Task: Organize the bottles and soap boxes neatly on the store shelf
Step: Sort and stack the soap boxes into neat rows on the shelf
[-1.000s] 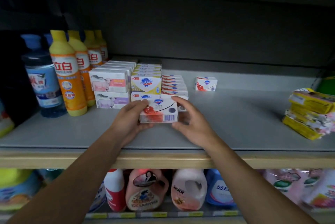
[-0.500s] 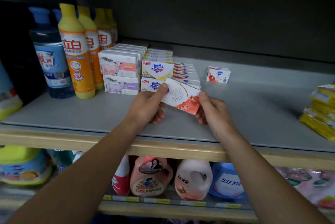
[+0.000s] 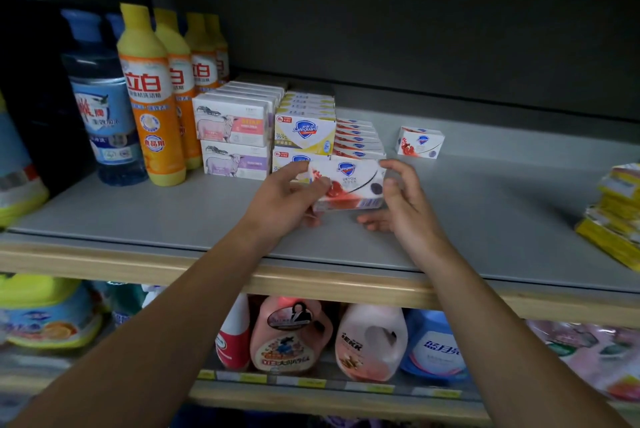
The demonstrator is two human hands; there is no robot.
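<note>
Head view shows my left hand (image 3: 284, 200) and right hand (image 3: 403, 199) sharing one red-and-white soap box (image 3: 348, 185), held just above the shelf (image 3: 173, 216) in front of the row of matching boxes (image 3: 358, 142). My left fingers (image 3: 294, 171) curl over the box's nine o'clock end with the thumb on its face, pinching it; my right fingers (image 3: 398, 169) curl round the three o'clock end, thumb spread low at about five o'clock below the box. I hold it by both short ends, I judge, so the printed face points toward me and the box can be squared up before it goes down. The row sits right behind it at twelve o'clock, a yellow-and-white soap stack (image 3: 304, 131) at eleven o'clock, and one stray box (image 3: 420, 142) lies apart at one o'clock. The dish-soap bottles (image 3: 149, 98) stand well off at ten o'clock, and yellow packets (image 3: 620, 209) are piled far out at three o'clock
</note>
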